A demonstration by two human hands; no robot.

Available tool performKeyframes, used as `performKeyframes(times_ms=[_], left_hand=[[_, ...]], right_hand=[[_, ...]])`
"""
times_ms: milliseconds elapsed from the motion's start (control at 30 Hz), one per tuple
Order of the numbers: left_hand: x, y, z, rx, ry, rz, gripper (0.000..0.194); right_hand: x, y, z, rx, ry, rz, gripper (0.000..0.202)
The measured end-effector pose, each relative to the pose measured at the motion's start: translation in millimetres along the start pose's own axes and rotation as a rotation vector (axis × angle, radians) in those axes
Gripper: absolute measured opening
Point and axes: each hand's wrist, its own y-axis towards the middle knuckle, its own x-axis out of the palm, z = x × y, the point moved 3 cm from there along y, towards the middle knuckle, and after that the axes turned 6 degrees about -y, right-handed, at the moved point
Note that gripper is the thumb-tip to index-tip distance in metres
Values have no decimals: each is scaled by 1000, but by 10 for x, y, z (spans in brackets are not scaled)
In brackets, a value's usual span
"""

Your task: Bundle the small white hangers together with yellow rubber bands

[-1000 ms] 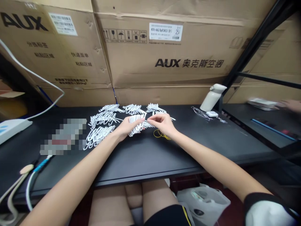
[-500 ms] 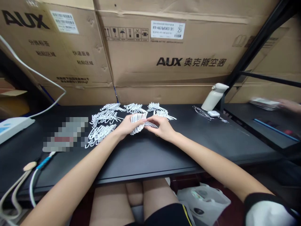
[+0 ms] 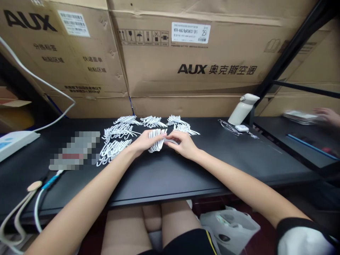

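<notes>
My left hand point(image 3: 143, 141) is closed around a bundle of white wire hooks point(image 3: 157, 142), held just over the middle of the black table. My right hand point(image 3: 184, 144) pinches the hooks' thin ends on the bundle's right side, thumb and forefinger together. Behind and to the left, more white hooks lie in several heaps; the nearest heap point(image 3: 113, 150) sits beside my left forearm. Another heap point(image 3: 184, 129) lies just beyond my right hand. The fingers of both hands are partly hidden by the bundle.
A cream bottle point(image 3: 243, 109), glasses point(image 3: 228, 127) and a small white case point(image 3: 241, 128) stand at the back right. Left are a power strip point(image 3: 16, 143) and a cable. Large cardboard boxes point(image 3: 191, 85) wall the back. Another person's hand point(image 3: 328, 116) is at far right.
Both hands stay in nearly the same place, holding the bundle. The bundle has turned very slightly. At far right the other person's hand has shifted a little.
</notes>
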Motion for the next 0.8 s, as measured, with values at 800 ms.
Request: performKeyframes(times_ms=[800], left_hand=[[-1,-13,9,-6,-34,-207,34]], right_hand=[[35,-48,-51,-42,-28,-61,17]])
